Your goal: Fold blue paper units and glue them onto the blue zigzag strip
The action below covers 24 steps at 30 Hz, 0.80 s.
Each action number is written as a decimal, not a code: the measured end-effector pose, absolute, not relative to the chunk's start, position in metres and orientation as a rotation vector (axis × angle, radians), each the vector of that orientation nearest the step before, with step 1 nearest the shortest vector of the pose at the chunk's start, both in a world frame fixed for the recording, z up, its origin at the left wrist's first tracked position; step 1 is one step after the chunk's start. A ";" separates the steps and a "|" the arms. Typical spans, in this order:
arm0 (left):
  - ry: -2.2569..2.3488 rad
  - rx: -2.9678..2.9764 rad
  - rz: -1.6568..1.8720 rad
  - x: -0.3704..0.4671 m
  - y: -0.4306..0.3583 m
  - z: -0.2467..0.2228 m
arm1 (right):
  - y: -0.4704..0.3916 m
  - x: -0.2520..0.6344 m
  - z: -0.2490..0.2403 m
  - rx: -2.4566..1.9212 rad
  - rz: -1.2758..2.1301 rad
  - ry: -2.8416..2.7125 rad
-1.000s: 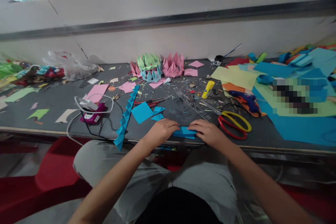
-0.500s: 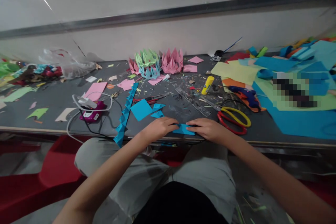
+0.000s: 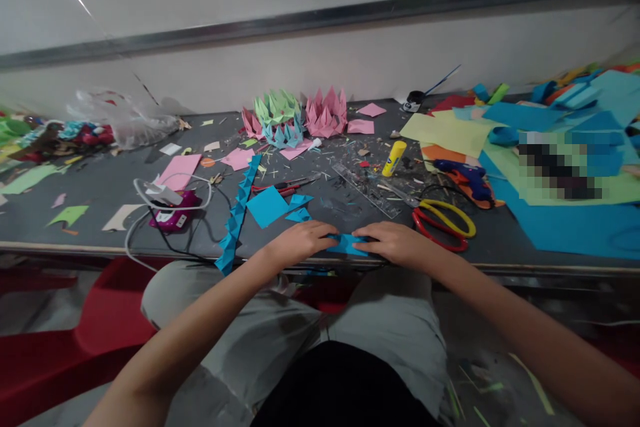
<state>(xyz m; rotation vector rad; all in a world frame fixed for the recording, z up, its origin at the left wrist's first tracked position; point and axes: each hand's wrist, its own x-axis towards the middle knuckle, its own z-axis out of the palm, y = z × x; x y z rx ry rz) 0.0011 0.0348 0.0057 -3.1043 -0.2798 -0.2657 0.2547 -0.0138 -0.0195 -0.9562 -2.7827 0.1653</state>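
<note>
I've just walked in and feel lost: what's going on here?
A person sits working blue paper at the table's near edge, left hand at one end and right hand at the other. Left of it lie a flat blue square, small folded pieces and a pointed blue strip; scissors lie to the right.

Scissors [image 3: 425, 203] lie just right of the grip, a glue gun [image 3: 467, 172] farther right; well left sits a purple socket [image 3: 175, 215], with a bag [image 3: 137, 125] beyond it.
</note>
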 end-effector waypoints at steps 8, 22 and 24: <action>-0.224 -3.114 -0.173 0.001 0.036 0.011 | -0.012 0.255 -0.019 -0.923 0.188 -2.816; -0.219 -3.118 -0.143 0.001 0.037 0.013 | -0.014 0.256 -0.020 -0.926 0.306 -2.742; -0.212 -3.110 -0.153 0.001 0.037 0.012 | -0.014 0.256 -0.019 -0.934 0.308 -2.755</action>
